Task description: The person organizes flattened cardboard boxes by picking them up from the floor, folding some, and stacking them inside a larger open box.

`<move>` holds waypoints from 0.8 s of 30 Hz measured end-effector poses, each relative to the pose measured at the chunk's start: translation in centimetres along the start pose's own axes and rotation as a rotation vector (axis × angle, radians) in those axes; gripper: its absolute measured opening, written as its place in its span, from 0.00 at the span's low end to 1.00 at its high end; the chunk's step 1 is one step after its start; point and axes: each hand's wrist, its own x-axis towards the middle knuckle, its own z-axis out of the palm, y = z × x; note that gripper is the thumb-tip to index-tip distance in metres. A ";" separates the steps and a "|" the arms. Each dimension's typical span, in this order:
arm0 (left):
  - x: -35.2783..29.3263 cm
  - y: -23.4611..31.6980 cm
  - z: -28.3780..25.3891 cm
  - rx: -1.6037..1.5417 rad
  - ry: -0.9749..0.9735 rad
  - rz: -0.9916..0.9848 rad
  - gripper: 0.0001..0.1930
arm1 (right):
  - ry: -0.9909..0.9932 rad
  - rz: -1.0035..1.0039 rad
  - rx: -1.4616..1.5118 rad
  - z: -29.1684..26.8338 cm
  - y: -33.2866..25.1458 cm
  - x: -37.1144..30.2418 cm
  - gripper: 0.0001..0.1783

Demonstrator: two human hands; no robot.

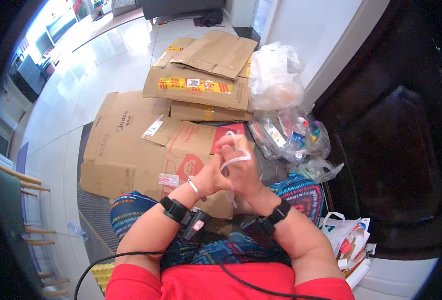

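you're holding both hands close together above the flattened cardboard, left hand meeting right hand. a white strip is looping across the right hand, near its fingers (can't tell which fingertips, on either hand, are pinching it). a silver bracelet is circling your left wrist; a black band is sitting farther up that arm. below, a brown carton is lying flat on a dark mat. farther out, folded cardboard with yellow tape is resting beside a white plastic bag; a clear bag of mixed items is lying nearer you.
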 end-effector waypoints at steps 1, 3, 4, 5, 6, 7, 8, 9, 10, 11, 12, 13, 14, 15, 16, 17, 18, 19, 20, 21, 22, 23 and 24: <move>0.1 0.6 0.0 -0.065 -0.030 -0.065 0.41 | 0.067 0.006 0.034 0.4 0.0 0.2 0.06; 0.3 0.6 0.0 -0.123 -0.062 -0.117 0.41 | 0.154 0.014 0.056 0.5 0.7 0.7 0.06; 0.4 0.5 -0.2 -0.126 -0.087 -0.116 0.41 | 0.126 0.085 0.108 0.4 1.6 0.8 0.07; 0.3 0.3 -0.4 0.031 -0.057 -0.115 0.40 | 0.120 0.048 -0.011 0.3 2.1 0.9 0.06; 0.2 0.1 -0.6 0.187 -0.029 -0.109 0.39 | 0.119 0.009 -0.130 0.3 2.6 1.1 0.06; -0.1 0.1 -0.8 0.246 -0.003 -0.125 0.37 | 0.120 -0.029 -0.245 0.3 3.1 1.3 0.08; -0.1 -0.1 -0.7 0.238 -0.032 -0.122 0.37 | 0.165 -0.241 -0.445 0.3 3.2 1.6 0.11; 0.0 -0.3 -0.4 0.233 0.009 -0.108 0.35 | 0.185 -0.231 -0.465 0.1 3.1 1.3 0.11; -0.1 -0.6 -0.3 0.231 0.057 -0.094 0.34 | 0.141 -0.194 -0.524 0.3 2.4 0.8 0.14; 0.1 -1.6 0.0 0.286 0.091 -0.031 0.29 | 0.096 -0.156 -0.580 0.2 2.1 0.5 0.17; 0.0 -1.8 0.1 0.285 0.077 -0.030 0.29 | 0.106 -0.149 -0.587 -0.1 2.3 0.4 0.17; 0.0 -1.2 0.4 0.271 0.131 -0.065 0.27 | -0.031 -0.073 -0.365 -0.5 2.7 0.1 0.23; 0.0 -1.0 0.6 0.259 0.188 -0.101 0.25 | -0.168 0.001 -0.138 -0.8 3.3 0.0 0.29; 0.1 -2.3 0.4 0.236 0.177 -0.073 0.21 | -0.334 0.064 -0.022 -1.9 4.7 -0.3 0.42; 0.2 -2.0 0.1 0.246 0.188 -0.081 0.21 | -0.341 0.062 -0.006 -2.8 3.9 -0.1 0.42; 0.4 -1.3 0.0 0.254 0.201 -0.213 0.20 | -0.489 0.206 0.265 -4.2 2.0 0.4 0.47; -0.1 -0.8 -0.8 0.240 0.235 -0.337 0.20 | -0.660 0.356 0.521 -4.4 0.7 0.8 0.52; -0.3 -2.1 -0.8 0.576 0.259 -0.246 0.16 | -0.529 0.382 0.501 -4.6 0.9 0.7 0.55; 0.2 -0.1 0.9 0.619 0.264 -0.221 0.14 | -0.393 0.411 0.478 -4.8 0.9 0.7 0.58; 0.2 -0.8 1.6 0.672 0.279 -0.193 0.16 | -0.332 0.471 0.542 -5.4 0.6 0.5 0.58; 0.3 -1.4 2.0 0.726 0.289 -0.159 0.18 | -0.334 0.318 0.363 -5.6 1.3 0.1 0.56; 0.2 -1.1 2.4 0.733 0.310 -0.168 0.18 | -0.330 0.327 0.379 -5.3 1.3 0.0 0.54; 0.1 -0.5 2.6 0.749 0.357 -0.165 0.19 | -0.325 0.337 0.394 -4.9 1.1 -0.1 0.52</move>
